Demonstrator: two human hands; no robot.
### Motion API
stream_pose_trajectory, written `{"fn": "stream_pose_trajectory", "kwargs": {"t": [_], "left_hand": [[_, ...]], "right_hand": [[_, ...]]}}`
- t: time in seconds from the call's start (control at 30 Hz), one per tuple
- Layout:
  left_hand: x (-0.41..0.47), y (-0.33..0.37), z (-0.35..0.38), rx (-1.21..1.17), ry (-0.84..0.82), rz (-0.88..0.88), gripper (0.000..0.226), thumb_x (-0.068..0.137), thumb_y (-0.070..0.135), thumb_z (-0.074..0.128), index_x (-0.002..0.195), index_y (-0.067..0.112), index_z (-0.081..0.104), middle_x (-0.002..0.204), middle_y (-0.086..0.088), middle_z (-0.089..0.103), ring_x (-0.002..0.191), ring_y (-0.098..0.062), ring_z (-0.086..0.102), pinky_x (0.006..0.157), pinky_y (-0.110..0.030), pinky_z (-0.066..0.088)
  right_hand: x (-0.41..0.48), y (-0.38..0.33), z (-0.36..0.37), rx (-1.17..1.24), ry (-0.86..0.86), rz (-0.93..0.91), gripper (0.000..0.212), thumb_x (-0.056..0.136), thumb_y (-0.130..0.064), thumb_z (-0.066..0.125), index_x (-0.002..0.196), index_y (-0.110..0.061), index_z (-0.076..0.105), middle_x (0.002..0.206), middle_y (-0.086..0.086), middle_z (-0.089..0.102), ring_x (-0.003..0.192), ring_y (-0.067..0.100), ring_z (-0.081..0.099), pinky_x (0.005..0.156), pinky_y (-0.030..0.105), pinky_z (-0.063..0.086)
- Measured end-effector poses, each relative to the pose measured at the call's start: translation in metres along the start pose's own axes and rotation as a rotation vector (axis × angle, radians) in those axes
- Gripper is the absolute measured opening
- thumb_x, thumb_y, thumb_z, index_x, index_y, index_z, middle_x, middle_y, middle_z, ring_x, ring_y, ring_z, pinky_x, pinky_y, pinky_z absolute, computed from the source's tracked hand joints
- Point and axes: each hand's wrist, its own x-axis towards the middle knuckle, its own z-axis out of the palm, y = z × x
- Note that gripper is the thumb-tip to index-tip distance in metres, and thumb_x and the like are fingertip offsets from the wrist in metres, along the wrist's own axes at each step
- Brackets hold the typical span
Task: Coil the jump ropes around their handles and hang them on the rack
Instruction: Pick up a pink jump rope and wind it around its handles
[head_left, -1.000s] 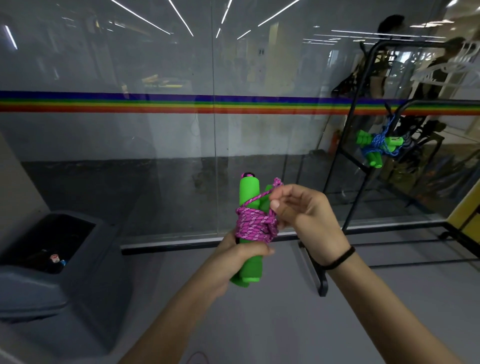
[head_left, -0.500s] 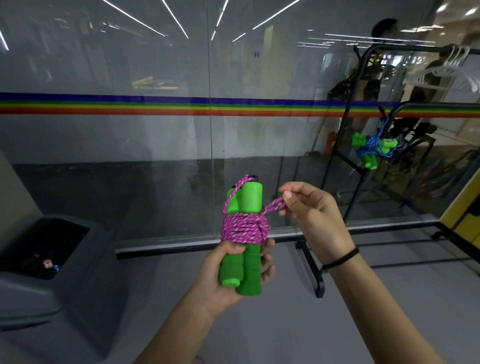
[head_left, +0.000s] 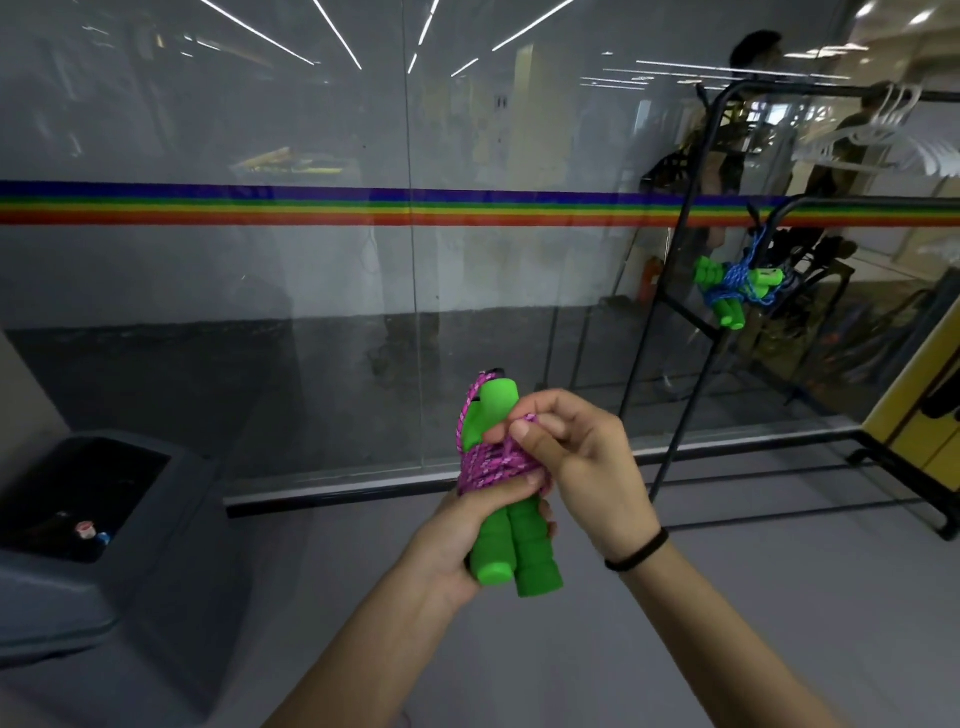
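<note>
Grey bin (head_left: 130, 597) on the far left with a couple of small bits of trash in the bottom, too small to make out. Mid-shot, the left hand (head_left: 452, 540) has its fingers curled round the lower half of the two green handles (head_left: 519, 551). They're held upright, side by side, with the thumb pressing the bottom of the pink rope (head_left: 493, 462) coiled around their middle. The right hand (head_left: 587, 467) is up against the coil, fingers (head_left: 540, 441) pinched on a loose bit of rope near the top wraps. Further right is the rack (head_left: 857, 202), with a blue rope (head_left: 737, 286) bundle hanging off its lower bar.
</note>
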Motion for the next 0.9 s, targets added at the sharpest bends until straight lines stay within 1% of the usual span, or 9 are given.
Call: {"fn": "stream_pose_trajectory", "kwargs": {"t": [0.1, 0.17, 0.23, 0.43, 0.6, 0.73, 0.8, 0.83, 0.9], "left_hand": [[-0.001, -0.004, 0.0, -0.191, -0.022, -0.007, 0.02, 0.055, -0.005, 0.075, 0.071, 0.006, 0.068, 0.065, -0.006, 0.062, 0.052, -0.015, 0.06, 0.054, -0.026, 0.055], [-0.002, -0.006, -0.002, -0.314, -0.054, 0.015, 0.042, 0.036, -0.004, 0.084, 0.074, 0.003, 0.068, 0.069, -0.008, 0.063, 0.053, -0.016, 0.061, 0.054, -0.028, 0.055], [-0.004, -0.009, -0.006, -0.394, -0.073, 0.054, 0.055, 0.027, -0.001, 0.089, 0.079, 0.001, 0.069, 0.077, -0.01, 0.064, 0.054, -0.017, 0.062, 0.056, -0.029, 0.055], [-0.023, -0.009, -0.014, -0.406, -0.17, 0.089, 0.057, 0.024, 0.003, 0.092, 0.076, -0.002, 0.069, 0.065, -0.012, 0.062, 0.051, -0.019, 0.062, 0.054, -0.028, 0.055], [-0.028, -0.005, -0.026, -0.384, -0.224, 0.069, 0.058, 0.027, 0.006, 0.093, 0.081, -0.003, 0.072, 0.071, -0.012, 0.064, 0.054, -0.018, 0.064, 0.056, -0.029, 0.057], [-0.013, -0.009, -0.041, -0.403, -0.235, -0.074, 0.068, 0.033, 0.006, 0.092, 0.097, -0.004, 0.07, 0.091, -0.015, 0.071, 0.074, -0.025, 0.07, 0.065, -0.036, 0.059], [-0.005, -0.008, -0.045, -0.296, -0.254, -0.161, 0.065, 0.041, 0.012, 0.09, 0.101, -0.001, 0.069, 0.102, -0.017, 0.071, 0.084, -0.027, 0.07, 0.071, -0.036, 0.058], [-0.002, -0.007, -0.044, -0.206, -0.248, -0.191, 0.058, 0.045, 0.018, 0.089, 0.098, 0.003, 0.071, 0.103, -0.016, 0.071, 0.084, -0.027, 0.07, 0.071, -0.035, 0.057], [0.004, -0.004, -0.039, 0.084, -0.164, -0.194, 0.041, 0.051, 0.029, 0.084, 0.088, 0.015, 0.072, 0.092, -0.008, 0.073, 0.076, -0.02, 0.07, 0.067, -0.029, 0.054]], "right_hand": [[0.005, -0.001, -0.008, 0.222, 0.088, 0.067, 0.006, 0.085, -0.004, 0.052, 0.084, -0.006, 0.057, 0.067, 0.003, 0.07, 0.064, 0.016, 0.066, 0.062, 0.023, 0.055], [0.009, 0.0, -0.015, 0.34, 0.152, 0.117, 0.009, 0.087, -0.006, 0.049, 0.082, -0.009, 0.056, 0.062, 0.0, 0.065, 0.061, 0.015, 0.064, 0.06, 0.024, 0.054], [0.013, 0.0, -0.023, 0.431, 0.208, 0.138, 0.016, 0.09, -0.002, 0.043, 0.081, -0.009, 0.054, 0.059, 0.0, 0.058, 0.057, 0.013, 0.06, 0.056, 0.023, 0.056], [0.021, -0.009, -0.039, 0.497, 0.251, 0.115, 0.022, 0.092, 0.001, 0.037, 0.079, -0.007, 0.053, 0.053, 0.0, 0.054, 0.053, 0.014, 0.055, 0.059, 0.028, 0.057], [0.025, -0.022, -0.036, 0.381, 0.228, 0.064, 0.02, 0.092, 0.002, 0.039, 0.08, -0.008, 0.053, 0.051, -0.001, 0.055, 0.05, 0.014, 0.056, 0.057, 0.027, 0.057], [0.02, -0.035, -0.029, 0.104, 0.07, -0.08, 0.011, 0.087, -0.001, 0.049, 0.084, -0.008, 0.056, 0.059, -0.001, 0.061, 0.056, 0.013, 0.06, 0.059, 0.025, 0.056], [0.021, -0.042, -0.02, -0.04, -0.026, -0.104, 0.008, 0.087, 0.0, 0.051, 0.086, -0.005, 0.057, 0.062, 0.0, 0.064, 0.059, 0.014, 0.062, 0.06, 0.027, 0.054], [0.022, -0.043, -0.015, -0.099, -0.046, -0.106, 0.007, 0.087, 0.0, 0.052, 0.087, -0.004, 0.057, 0.064, 0.002, 0.065, 0.061, 0.016, 0.063, 0.06, 0.03, 0.053], [0.022, -0.038, -0.005, -0.172, -0.038, -0.082, 0.006, 0.086, 0.001, 0.054, 0.086, -0.004, 0.057, 0.064, 0.004, 0.066, 0.061, 0.018, 0.063, 0.062, 0.034, 0.05]]}}
